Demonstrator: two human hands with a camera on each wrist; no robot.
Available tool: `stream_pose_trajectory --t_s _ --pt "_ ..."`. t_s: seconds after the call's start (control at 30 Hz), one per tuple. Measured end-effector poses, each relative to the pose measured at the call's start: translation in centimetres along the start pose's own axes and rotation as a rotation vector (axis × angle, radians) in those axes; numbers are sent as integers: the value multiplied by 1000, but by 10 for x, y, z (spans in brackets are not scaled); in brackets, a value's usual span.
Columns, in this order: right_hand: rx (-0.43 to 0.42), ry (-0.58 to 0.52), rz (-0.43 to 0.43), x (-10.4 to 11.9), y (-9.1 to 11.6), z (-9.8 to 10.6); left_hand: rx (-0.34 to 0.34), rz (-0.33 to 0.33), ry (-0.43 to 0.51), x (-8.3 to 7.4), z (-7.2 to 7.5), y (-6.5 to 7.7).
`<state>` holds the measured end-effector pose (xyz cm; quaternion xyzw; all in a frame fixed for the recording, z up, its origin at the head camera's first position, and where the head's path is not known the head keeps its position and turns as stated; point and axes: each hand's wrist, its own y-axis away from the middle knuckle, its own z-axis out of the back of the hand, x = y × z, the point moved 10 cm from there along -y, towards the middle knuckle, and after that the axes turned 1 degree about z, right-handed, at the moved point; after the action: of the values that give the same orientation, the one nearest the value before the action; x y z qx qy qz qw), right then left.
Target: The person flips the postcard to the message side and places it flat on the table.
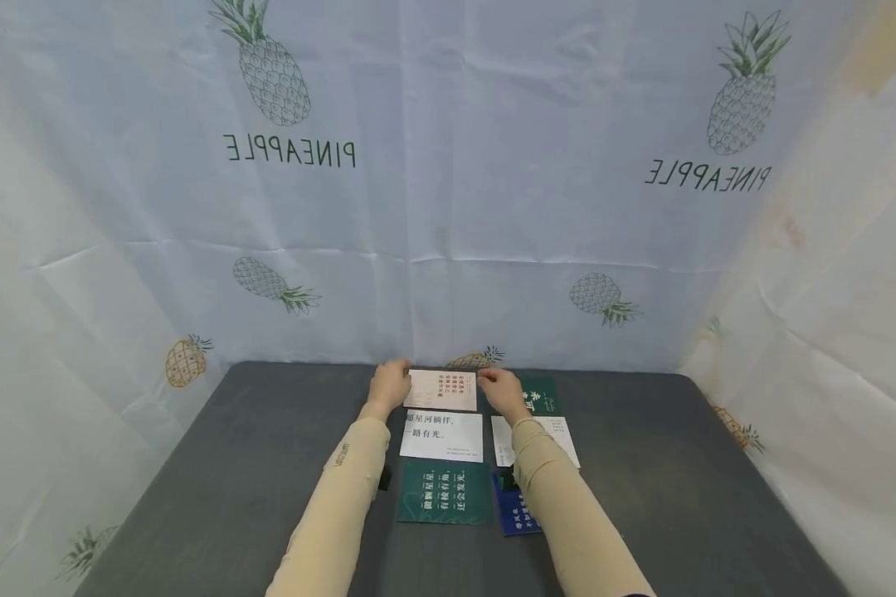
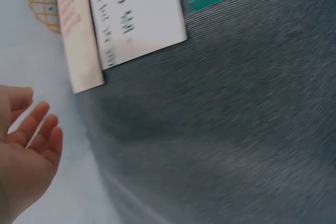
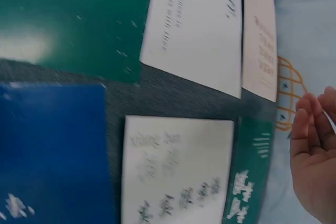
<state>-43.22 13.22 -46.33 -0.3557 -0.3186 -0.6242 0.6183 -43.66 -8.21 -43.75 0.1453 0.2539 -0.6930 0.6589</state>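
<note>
Cards lie on a dark table in two columns. The left column has a pink card (image 1: pixel 440 390) at the back, a white card (image 1: pixel 442 435) in the middle and a green card (image 1: pixel 445 493) in front. In the right column are a dark green card (image 1: pixel 543 396), a white card (image 1: pixel 558 431) and a blue card (image 1: pixel 517 519), partly hidden by the right arm. My left hand (image 1: pixel 390 388) is by the pink card's left edge, fingers loosely bent with nothing between them in the left wrist view. Near that card's right corner is my right hand (image 1: pixel 504 393), its relaxed fingers holding nothing in the right wrist view.
A pale curtain (image 1: pixel 433 207) printed with pineapples hangs right behind the table's back edge and along both sides. The dark table top (image 1: pixel 284 473) extends left and right of the cards.
</note>
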Motion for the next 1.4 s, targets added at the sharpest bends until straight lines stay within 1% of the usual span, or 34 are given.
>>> stream_pose_trajectory --t_s 0.07,0.2,0.3,0.4,0.47,0.6,0.87,1.17,1.23,1.4 --pt "16 -18 -37 -8 3 -8 42 38 38 7 -10 3" --pt "42 -94 -120 -23 9 -20 111 127 166 20 -26 10" --pt "59 -154 -160 -30 11 -27 141 184 253 27 -34 12" --pt "69 -200 -187 -34 12 -34 149 218 311 32 -39 13" --pt "77 -231 -202 -37 12 -37 151 229 333 33 -40 14" --pt "88 -259 -216 -39 12 -41 165 254 372 33 -43 16" --pt "128 -347 -216 -39 13 -46 146 257 420 33 -44 18" --pt "139 -448 -264 -41 15 -48 144 289 505 36 -44 20" --pt "134 -418 -268 -41 16 -48 137 295 513 36 -43 19" --pt "81 -271 -251 -40 16 -44 114 301 517 38 -40 19"
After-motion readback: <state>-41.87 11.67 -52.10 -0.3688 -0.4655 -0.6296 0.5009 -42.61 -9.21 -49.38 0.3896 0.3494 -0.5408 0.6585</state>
